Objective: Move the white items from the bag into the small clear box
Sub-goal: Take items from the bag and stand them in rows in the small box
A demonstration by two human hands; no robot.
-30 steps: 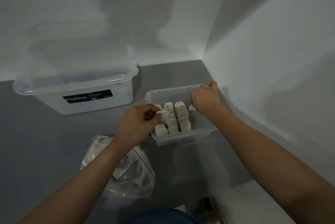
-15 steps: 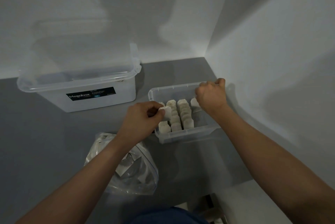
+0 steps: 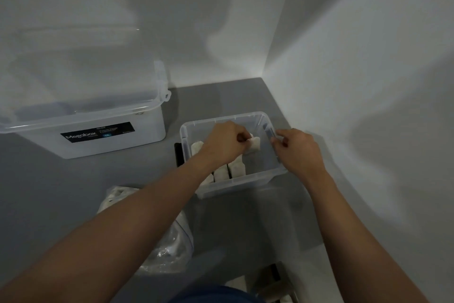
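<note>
The small clear box point(image 3: 235, 186) sits on the grey surface near the wall corner, with rows of white items point(image 3: 236, 169) standing inside. My left hand point(image 3: 224, 141) reaches over the box and pinches one white item point(image 3: 254, 145) above the right part of the rows. My right hand point(image 3: 296, 149) grips the box's right rim with curled fingers. The clear plastic bag point(image 3: 169, 251) lies on the surface near me, partly hidden under my left forearm, with a few white items inside.
A large translucent lidded Megabox tub point(image 3: 98, 130) stands at the left against the back wall. White walls close the corner behind and right of the small box. A dark flat object point(image 3: 178, 154) lies beside the box's left wall.
My left hand has carried the white item from the box's left rows across to the right side. My right hand slid nearer along the right rim.
</note>
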